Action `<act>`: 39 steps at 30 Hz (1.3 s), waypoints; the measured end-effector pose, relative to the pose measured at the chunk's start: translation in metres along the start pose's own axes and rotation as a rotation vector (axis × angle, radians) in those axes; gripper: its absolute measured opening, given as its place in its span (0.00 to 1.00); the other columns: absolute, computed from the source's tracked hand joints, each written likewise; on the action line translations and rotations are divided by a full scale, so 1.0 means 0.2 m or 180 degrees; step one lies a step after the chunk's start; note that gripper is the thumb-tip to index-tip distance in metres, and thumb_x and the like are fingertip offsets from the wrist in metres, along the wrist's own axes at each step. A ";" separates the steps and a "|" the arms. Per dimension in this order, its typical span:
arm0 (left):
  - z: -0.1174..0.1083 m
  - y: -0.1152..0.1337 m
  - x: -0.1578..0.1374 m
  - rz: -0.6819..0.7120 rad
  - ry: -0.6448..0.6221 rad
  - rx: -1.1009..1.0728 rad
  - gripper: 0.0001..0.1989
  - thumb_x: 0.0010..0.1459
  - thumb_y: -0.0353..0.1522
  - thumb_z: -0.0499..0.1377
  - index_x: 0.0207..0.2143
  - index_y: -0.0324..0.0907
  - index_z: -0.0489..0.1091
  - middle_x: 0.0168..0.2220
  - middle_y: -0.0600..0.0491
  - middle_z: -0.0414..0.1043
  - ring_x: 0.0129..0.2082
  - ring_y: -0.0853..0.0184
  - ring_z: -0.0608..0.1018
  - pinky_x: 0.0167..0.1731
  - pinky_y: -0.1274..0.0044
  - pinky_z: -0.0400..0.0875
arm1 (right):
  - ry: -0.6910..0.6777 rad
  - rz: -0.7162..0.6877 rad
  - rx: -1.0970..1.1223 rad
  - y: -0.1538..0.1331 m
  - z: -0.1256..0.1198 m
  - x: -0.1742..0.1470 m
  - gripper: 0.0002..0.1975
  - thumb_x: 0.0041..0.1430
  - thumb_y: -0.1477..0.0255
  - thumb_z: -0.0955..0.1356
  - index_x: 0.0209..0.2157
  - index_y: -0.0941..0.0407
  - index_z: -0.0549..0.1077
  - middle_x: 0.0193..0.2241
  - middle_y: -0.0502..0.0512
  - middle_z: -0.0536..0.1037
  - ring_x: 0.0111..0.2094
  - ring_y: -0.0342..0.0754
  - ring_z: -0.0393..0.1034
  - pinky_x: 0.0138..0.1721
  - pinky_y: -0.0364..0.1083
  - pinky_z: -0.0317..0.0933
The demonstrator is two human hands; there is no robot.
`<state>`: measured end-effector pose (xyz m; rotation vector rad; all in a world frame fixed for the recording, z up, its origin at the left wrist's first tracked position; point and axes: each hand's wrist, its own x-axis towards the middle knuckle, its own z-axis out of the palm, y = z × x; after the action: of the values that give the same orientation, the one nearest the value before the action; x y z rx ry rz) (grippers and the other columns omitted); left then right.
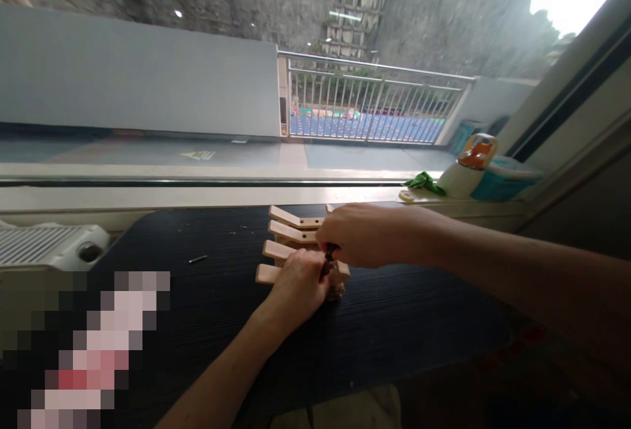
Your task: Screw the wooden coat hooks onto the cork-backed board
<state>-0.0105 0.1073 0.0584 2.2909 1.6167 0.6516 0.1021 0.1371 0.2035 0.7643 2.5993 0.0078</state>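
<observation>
Several pale bent wooden slats point(283, 229) stick out in a row on the black table, two of them with small dark holes. My left hand point(303, 274) is closed over the near slats, its fingertips hidden around the middle of the wooden piece. Close above it, my right hand point(350, 235) is curled around a small dark object point(331, 253), mostly covered by the fingers, whose kind I cannot make out. A wooden slat end point(342, 271) shows just below the right hand, with a rough brownish part point(336, 292) under it.
On the black table point(197, 324) lies a thin metal piece point(198, 259) left of the slats, with small crumbs beyond. A white-and-orange bottle point(463, 169), teal box point(507, 178), green cloth point(424, 182) and tape roll point(407, 196) sit on the windowsill. A white slatted appliance point(44, 245) stands left.
</observation>
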 end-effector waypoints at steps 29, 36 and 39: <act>0.00 -0.01 0.00 0.0021 -0.0112 -0.0034 0.05 0.53 0.28 0.54 0.27 0.41 0.69 0.31 0.50 0.72 0.35 0.63 0.72 0.37 0.74 0.64 | 0.0125 0.0263 -0.0162 0.06 0.10 -0.01 0.10 0.55 0.74 0.63 0.29 0.61 0.76 0.25 0.58 0.76 0.24 0.45 0.64 0.24 0.44 0.52; -0.01 0.00 0.00 -0.0014 -0.0081 -0.0197 0.06 0.51 0.25 0.55 0.27 0.41 0.71 0.32 0.51 0.74 0.35 0.65 0.74 0.36 0.76 0.65 | -0.0226 0.0313 -0.0142 -0.08 -0.02 0.07 0.06 0.46 0.74 0.68 0.27 0.62 0.76 0.21 0.56 0.73 0.22 0.45 0.63 0.22 0.43 0.54; -0.02 0.00 0.00 0.0008 -0.0050 -0.0200 0.05 0.51 0.27 0.55 0.28 0.41 0.71 0.31 0.51 0.75 0.35 0.64 0.75 0.34 0.76 0.65 | -0.0388 0.0312 -0.0145 -0.09 -0.03 0.09 0.06 0.46 0.74 0.68 0.27 0.62 0.76 0.21 0.56 0.72 0.23 0.45 0.64 0.23 0.44 0.55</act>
<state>-0.0129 0.1073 0.0608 2.2484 1.5639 0.6736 0.0768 0.1311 0.2000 0.8482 2.4366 0.0478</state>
